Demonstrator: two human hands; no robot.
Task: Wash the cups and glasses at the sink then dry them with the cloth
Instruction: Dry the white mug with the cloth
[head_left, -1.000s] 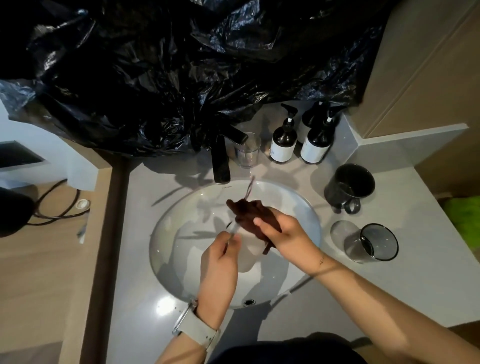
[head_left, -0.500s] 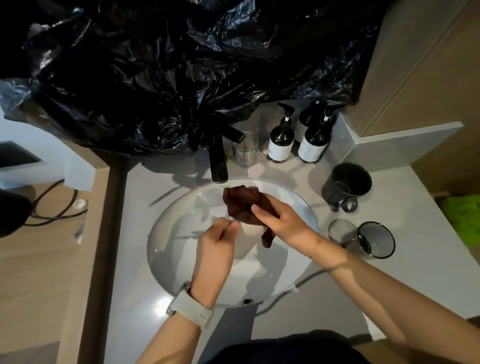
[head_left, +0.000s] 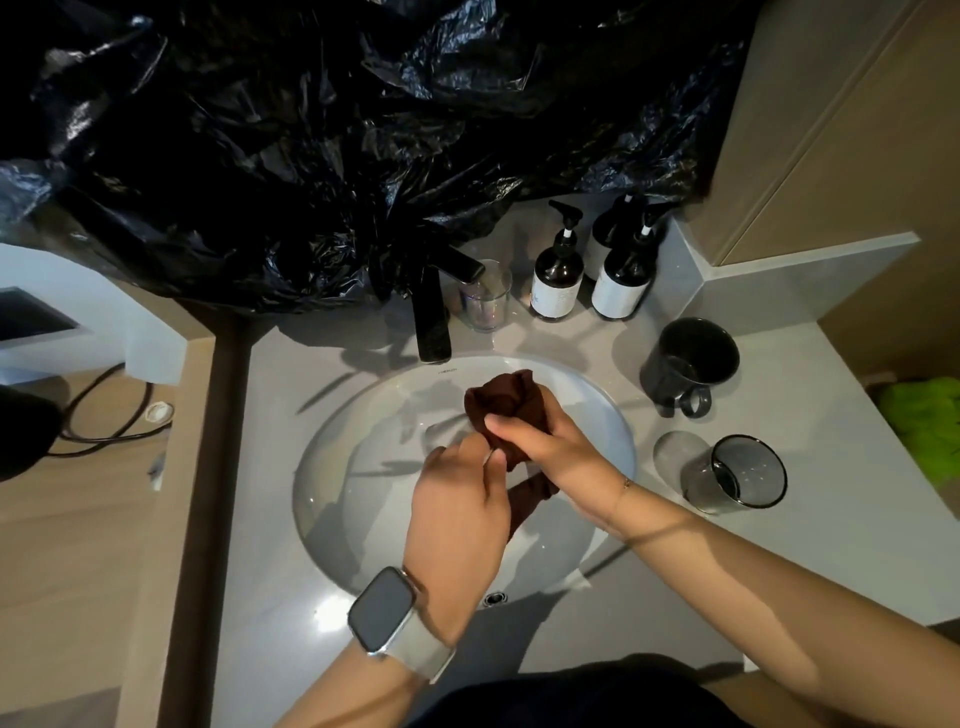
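Over the white sink basin (head_left: 332, 467) my right hand (head_left: 556, 452) grips a bunched dark brown cloth (head_left: 506, 397). My left hand (head_left: 457, 499), with a watch on its wrist, curls its fingers around a clear glass that is almost wholly hidden; the cloth's lower end hangs down beside it. A clear tumbler (head_left: 485, 304) stands next to the black faucet (head_left: 434, 317). On the counter to the right stand a black mug (head_left: 693, 364) and a dark-rimmed glass (head_left: 743, 475) lying on its side.
Pump bottles (head_left: 558, 275) stand behind the basin on the grey counter (head_left: 805, 519). A black plastic bag (head_left: 311, 130) hangs over the back wall. Something green (head_left: 930, 421) lies at the far right. A cable (head_left: 104, 415) lies on the wooden surface at left.
My hands have drawn closer together and the cloth is bunched higher in my right hand. The thin stream under the faucet a second ago is gone.
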